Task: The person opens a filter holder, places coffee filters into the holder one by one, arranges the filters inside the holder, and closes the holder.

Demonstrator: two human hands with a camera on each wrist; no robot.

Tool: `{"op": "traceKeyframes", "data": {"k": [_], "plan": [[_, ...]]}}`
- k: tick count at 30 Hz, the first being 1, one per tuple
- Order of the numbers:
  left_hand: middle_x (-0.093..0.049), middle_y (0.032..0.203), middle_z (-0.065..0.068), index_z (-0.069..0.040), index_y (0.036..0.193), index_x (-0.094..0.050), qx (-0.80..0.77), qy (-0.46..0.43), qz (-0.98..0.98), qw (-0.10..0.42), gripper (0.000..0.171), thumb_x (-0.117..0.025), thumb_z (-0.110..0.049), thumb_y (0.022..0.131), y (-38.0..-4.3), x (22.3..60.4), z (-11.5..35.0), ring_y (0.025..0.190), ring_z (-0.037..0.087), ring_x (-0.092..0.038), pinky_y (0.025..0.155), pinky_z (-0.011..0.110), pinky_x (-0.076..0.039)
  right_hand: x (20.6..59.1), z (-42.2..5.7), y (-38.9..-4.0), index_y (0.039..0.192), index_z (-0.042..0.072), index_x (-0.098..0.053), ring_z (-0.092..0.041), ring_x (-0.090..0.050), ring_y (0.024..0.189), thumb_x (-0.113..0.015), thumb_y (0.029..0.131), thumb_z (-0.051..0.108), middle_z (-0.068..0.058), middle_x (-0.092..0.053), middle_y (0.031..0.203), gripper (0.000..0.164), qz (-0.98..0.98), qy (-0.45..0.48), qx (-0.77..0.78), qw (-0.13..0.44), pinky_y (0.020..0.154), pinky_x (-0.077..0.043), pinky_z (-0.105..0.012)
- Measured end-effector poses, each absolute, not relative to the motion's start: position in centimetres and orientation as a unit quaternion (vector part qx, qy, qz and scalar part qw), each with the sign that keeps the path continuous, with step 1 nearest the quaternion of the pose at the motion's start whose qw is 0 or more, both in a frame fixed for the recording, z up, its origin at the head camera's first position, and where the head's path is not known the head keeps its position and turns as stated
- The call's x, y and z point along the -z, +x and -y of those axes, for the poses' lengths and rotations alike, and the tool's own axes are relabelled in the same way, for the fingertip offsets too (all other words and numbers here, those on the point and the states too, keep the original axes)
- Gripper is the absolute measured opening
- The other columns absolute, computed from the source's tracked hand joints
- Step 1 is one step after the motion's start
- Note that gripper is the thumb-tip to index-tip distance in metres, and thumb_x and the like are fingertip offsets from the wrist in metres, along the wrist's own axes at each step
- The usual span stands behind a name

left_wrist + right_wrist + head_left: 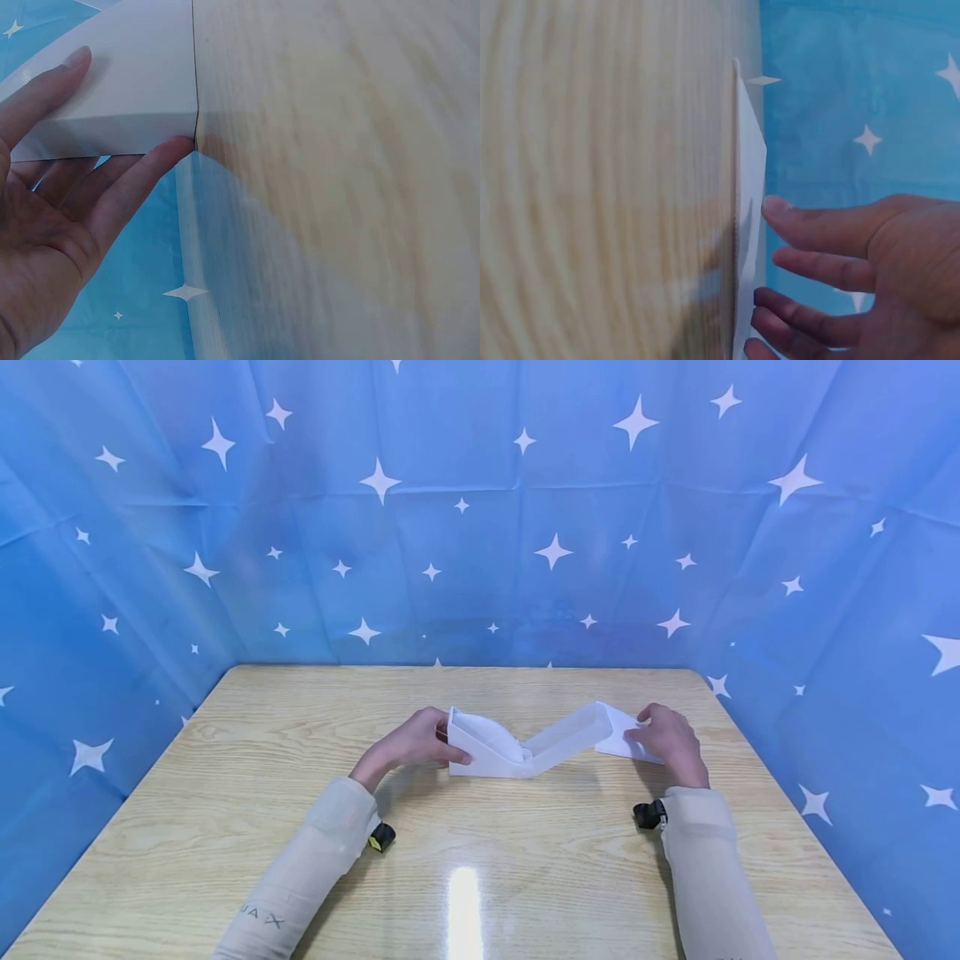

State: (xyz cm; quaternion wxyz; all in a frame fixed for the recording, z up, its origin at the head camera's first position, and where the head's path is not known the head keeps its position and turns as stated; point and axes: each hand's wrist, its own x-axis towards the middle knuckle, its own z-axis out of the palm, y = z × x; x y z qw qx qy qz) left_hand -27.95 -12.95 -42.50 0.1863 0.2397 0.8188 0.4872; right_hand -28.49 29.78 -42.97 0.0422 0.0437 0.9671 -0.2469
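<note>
A white hinged box (pixel 487 756) sits unfolded on the table, its left half opaque and its frosted translucent lid (pixel 570 735) slanting up to the right. Inside the left half is a white piece with a curved edge. My left hand (pixel 422 742) grips the box's left end. In the left wrist view, the thumb of this left hand (pixel 82 187) presses the white box wall (pixel 142 67) and the fingers lie along the end. Beyond the lid, a flat white sheet (pixel 618 739) lies on the table. My right hand (pixel 671 745) touches it with fingers spread, fingertips at its surface.
The wooden table (pixel 525 852) runs back to a blue star-patterned curtain (pixel 465 568), which also hangs along both sides. Black wrist devices (pixel 649 815) sit by the sleeve cuffs. A bright light reflection shows on the near tabletop.
</note>
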Motion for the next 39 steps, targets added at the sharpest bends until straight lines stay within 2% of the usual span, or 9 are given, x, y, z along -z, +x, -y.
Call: {"op": "traceKeyframes", "data": {"k": [6, 12, 27, 36, 39], "plan": [[-0.078, 0.102, 0.01, -0.007, 0.116, -0.074, -0.49, 0.24, -0.817, 0.188, 0.033, -0.085, -0.013, 0.086, -27.88, 42.44, 12.91, 0.082, 0.018, -0.074, 0.074, 0.05, -0.064, 43.14, -29.75, -28.35, 0.136, -0.01, -0.053, -0.043, -0.058, 0.104, -0.066, 0.098, 0.021, -0.035, -0.058, 0.131, 0.05, -0.965, 0.062, 0.25, 0.044, 0.08, -0.051, -0.05], [-0.078, 0.102, 0.009, -0.008, 0.115, -0.074, -0.488, 0.237, -0.819, 0.187, 0.032, -0.085, -0.012, 0.085, -27.9, 42.55, 12.82, 0.082, 0.019, -0.074, 0.075, 0.05, -0.064, 43.29, -29.77, -28.25, 0.134, -0.013, -0.055, -0.041, -0.06, 0.099, -0.069, 0.096, 0.015, -0.035, -0.061, 0.126, 0.049, -0.963, 0.072, 0.256, 0.045, 0.078, -0.052, -0.049], [-0.078, 0.105, 0.013, -0.004, 0.117, -0.073, -0.488, 0.244, -0.818, 0.183, 0.035, -0.085, -0.013, 0.086, -27.85, 42.61, 12.88, 0.083, 0.017, -0.073, 0.075, 0.05, -0.064, 43.74, -29.67, -28.86, 0.136, -0.015, -0.053, -0.047, -0.058, 0.114, -0.07, 0.094, 0.011, -0.038, -0.055, 0.137, 0.052, -0.957, 0.072, 0.278, 0.04, 0.089, -0.053, -0.053], [-0.078, 0.103, 0.01, -0.008, 0.116, -0.074, -0.486, 0.235, -0.821, 0.183, 0.032, -0.085, -0.012, 0.086, -27.76, 42.6, 12.79, 0.082, 0.019, -0.074, 0.074, 0.049, -0.064, 43.73, -29.68, -28.75, 0.137, -0.016, -0.052, -0.046, -0.06, 0.112, -0.069, 0.094, 0.01, -0.038, -0.056, 0.136, 0.054, -0.957, 0.072, 0.278, 0.048, 0.089, -0.053, -0.054], [-0.078, 0.103, 0.009, -0.008, 0.116, -0.074, -0.486, 0.234, -0.821, 0.184, 0.032, -0.085, -0.012, 0.086, -27.74, 42.57, 12.75, 0.082, 0.019, -0.073, 0.075, 0.049, -0.064, 43.68, -29.61, -28.73, 0.136, -0.015, -0.054, -0.044, -0.06, 0.107, -0.07, 0.094, 0.011, -0.037, -0.058, 0.134, 0.052, -0.957, 0.076, 0.277, 0.048, 0.085, -0.054, -0.052]]}}
